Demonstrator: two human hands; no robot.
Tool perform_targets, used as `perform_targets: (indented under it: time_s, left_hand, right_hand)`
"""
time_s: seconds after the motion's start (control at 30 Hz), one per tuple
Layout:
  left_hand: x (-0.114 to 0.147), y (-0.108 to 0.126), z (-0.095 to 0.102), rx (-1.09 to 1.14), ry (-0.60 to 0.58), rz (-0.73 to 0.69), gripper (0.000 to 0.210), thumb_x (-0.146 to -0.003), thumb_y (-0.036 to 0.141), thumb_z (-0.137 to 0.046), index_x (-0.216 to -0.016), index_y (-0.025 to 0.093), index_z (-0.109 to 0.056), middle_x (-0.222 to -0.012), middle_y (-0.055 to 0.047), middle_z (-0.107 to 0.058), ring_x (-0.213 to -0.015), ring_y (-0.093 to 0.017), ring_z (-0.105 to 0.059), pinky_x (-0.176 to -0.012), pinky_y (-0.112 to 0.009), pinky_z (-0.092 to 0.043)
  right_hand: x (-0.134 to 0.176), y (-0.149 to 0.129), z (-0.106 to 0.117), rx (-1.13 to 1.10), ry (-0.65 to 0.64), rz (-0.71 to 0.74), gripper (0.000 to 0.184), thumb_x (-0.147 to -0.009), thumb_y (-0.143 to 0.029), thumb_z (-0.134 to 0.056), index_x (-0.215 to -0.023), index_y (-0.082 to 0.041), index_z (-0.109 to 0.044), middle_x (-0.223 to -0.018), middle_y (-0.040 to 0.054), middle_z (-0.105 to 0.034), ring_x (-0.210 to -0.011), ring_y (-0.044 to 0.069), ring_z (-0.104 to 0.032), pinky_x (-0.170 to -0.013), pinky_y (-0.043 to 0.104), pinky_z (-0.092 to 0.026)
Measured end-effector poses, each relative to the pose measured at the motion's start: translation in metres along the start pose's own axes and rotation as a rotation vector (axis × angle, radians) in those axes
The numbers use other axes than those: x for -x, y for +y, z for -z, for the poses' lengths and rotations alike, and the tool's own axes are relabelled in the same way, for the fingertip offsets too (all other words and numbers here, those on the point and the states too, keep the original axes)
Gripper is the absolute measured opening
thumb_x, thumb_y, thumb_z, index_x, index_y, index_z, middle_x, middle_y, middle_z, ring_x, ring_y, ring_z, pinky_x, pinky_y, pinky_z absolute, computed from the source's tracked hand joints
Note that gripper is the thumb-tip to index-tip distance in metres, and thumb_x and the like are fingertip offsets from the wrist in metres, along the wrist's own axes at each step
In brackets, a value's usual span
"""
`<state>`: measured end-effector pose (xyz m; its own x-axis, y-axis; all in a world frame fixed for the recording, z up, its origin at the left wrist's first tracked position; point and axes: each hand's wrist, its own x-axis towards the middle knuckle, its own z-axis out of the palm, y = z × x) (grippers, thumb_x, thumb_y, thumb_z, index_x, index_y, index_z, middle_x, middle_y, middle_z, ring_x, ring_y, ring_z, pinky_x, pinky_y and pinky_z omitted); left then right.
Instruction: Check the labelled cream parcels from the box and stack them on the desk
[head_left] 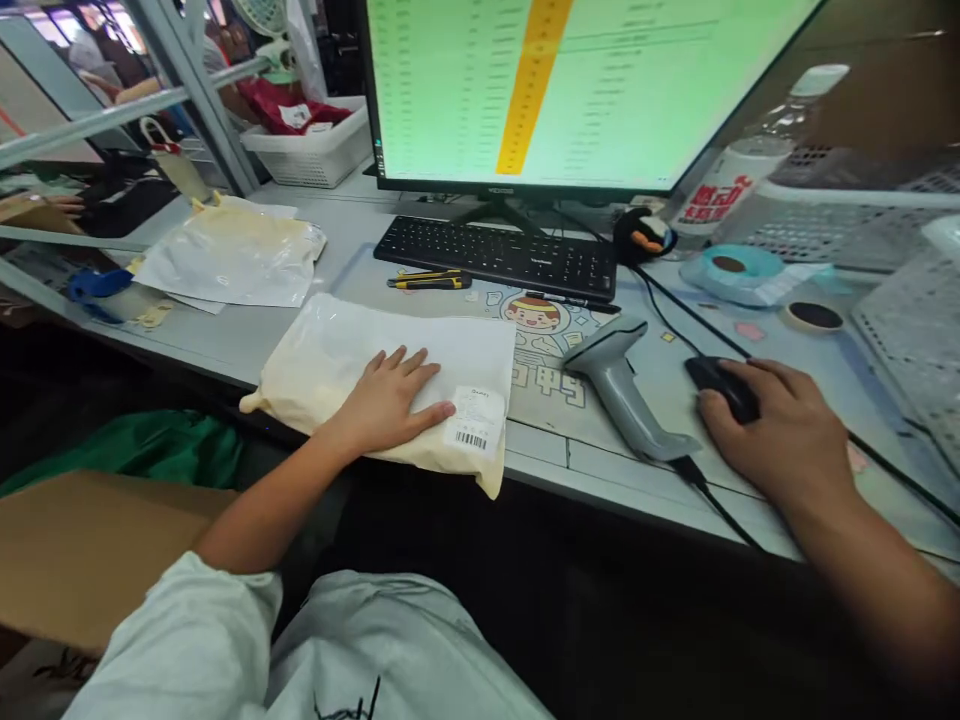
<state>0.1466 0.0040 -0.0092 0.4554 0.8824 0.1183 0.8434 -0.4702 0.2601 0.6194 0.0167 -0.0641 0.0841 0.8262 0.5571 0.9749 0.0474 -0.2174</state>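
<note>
My left hand lies flat with spread fingers on a white and cream plastic mailing bag at the desk's front edge. Beside its thumb, a barcode label is stuck on the bag. At the right, my right hand is wrapped over a black computer mouse. Between the hands, a grey barcode scanner rests on the printed desk mat, its cable running off the front edge. Behind the bag are a yellow-and-black utility knife and a black keyboard.
A monitor showing a green spreadsheet stands at the back. More plastic bags lie at the left, near a white basket. Tape rolls, a bottle and white baskets are at the right. A cardboard box sits below left.
</note>
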Motion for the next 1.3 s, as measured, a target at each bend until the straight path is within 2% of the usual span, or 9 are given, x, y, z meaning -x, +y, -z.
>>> perform_targets:
  time_s: [0.07,0.13,0.2,0.3,0.43,0.57,0.77,1.03,1.3]
  left_hand:
    - [0.007,0.021,-0.001,-0.002,0.167,-0.037,0.053,-0.103,0.050,-0.054,-0.142,0.016,-0.063,-0.156,-0.011,-0.055,-0.150,-0.035,-0.045,-0.127,-0.056,-0.035]
    - [0.016,0.038,-0.003,0.028,0.251,-0.098,0.047,-0.104,0.048,-0.053,-0.138,0.018,-0.065,-0.149,-0.009,-0.062,-0.144,-0.029,-0.053,-0.124,-0.048,-0.042]
    - [0.023,0.051,-0.010,0.031,0.244,-0.114,0.054,-0.103,0.055,-0.053,-0.140,0.017,-0.062,-0.148,-0.011,-0.062,-0.140,-0.029,-0.057,-0.119,-0.047,-0.047]
    - [0.030,0.060,-0.027,-0.020,0.239,-0.069,0.072,-0.099,0.062,-0.056,-0.149,0.010,-0.052,-0.157,-0.016,-0.053,-0.147,-0.034,-0.049,-0.122,-0.052,-0.042]
    - [0.034,0.059,-0.047,-0.026,0.268,-0.071,0.080,-0.098,0.060,-0.059,-0.158,0.012,-0.036,-0.166,-0.016,-0.039,-0.157,-0.032,-0.033,-0.130,-0.050,-0.026]
    - [0.038,0.056,-0.057,0.005,0.286,-0.083,0.091,-0.094,0.064,-0.065,-0.161,0.014,-0.029,-0.169,-0.017,-0.033,-0.161,-0.031,-0.024,-0.133,-0.046,-0.015]
    - [0.037,0.057,-0.064,0.031,0.278,-0.065,0.101,-0.086,0.062,-0.076,-0.161,0.018,-0.026,-0.169,-0.018,-0.034,-0.160,-0.033,-0.027,-0.132,-0.049,-0.018]
    - [0.035,0.057,-0.063,0.025,0.277,-0.065,0.097,-0.088,0.061,-0.074,-0.160,0.017,-0.027,-0.169,-0.018,-0.034,-0.160,-0.033,-0.026,-0.132,-0.049,-0.018]
    - [0.035,0.057,-0.062,0.025,0.285,-0.077,0.094,-0.088,0.060,-0.074,-0.158,0.014,-0.031,-0.168,-0.018,-0.035,-0.160,-0.033,-0.027,-0.132,-0.047,-0.018]
  right_hand:
    - [0.000,-0.002,0.002,0.011,-0.014,-0.009,0.060,-0.092,-0.059,-0.051,-0.130,-0.016,-0.072,-0.134,0.0189,-0.064,-0.128,0.035,-0.062,-0.111,0.048,-0.051]
    - [0.001,-0.004,0.004,0.019,-0.016,-0.013,0.061,-0.093,-0.058,-0.050,-0.131,-0.015,-0.071,-0.135,0.0197,-0.064,-0.128,0.034,-0.062,-0.112,0.047,-0.050]
    - [0.001,-0.006,0.005,0.019,-0.020,-0.016,0.062,-0.093,-0.058,-0.050,-0.131,-0.014,-0.071,-0.135,0.0197,-0.064,-0.129,0.033,-0.060,-0.113,0.045,-0.049]
    - [0.002,-0.005,0.005,0.017,-0.035,-0.022,0.059,-0.093,-0.055,-0.051,-0.133,-0.015,-0.070,-0.138,0.0188,-0.063,-0.131,0.032,-0.059,-0.114,0.045,-0.048]
    - [0.003,-0.004,0.005,0.025,-0.046,-0.029,0.056,-0.094,-0.051,-0.053,-0.134,-0.015,-0.069,-0.138,0.0184,-0.062,-0.132,0.032,-0.058,-0.114,0.045,-0.049]
    - [0.004,-0.007,0.006,0.027,-0.056,-0.022,0.059,-0.095,-0.052,-0.052,-0.137,-0.014,-0.067,-0.139,0.0192,-0.061,-0.132,0.031,-0.058,-0.114,0.045,-0.048]
    - [0.004,-0.016,0.011,0.019,-0.045,-0.021,0.065,-0.097,-0.056,-0.048,-0.137,-0.008,-0.067,-0.139,0.0211,-0.061,-0.134,0.031,-0.057,-0.115,0.044,-0.046]
    - [0.006,-0.013,0.010,0.019,-0.075,-0.053,0.053,-0.099,-0.049,-0.054,-0.140,-0.017,-0.065,-0.143,0.0171,-0.059,-0.136,0.030,-0.055,-0.117,0.048,-0.045]
    - [0.004,-0.012,0.008,0.021,-0.045,-0.024,0.060,-0.097,-0.054,-0.051,-0.137,-0.012,-0.067,-0.139,0.0189,-0.061,-0.133,0.031,-0.058,-0.114,0.045,-0.048]
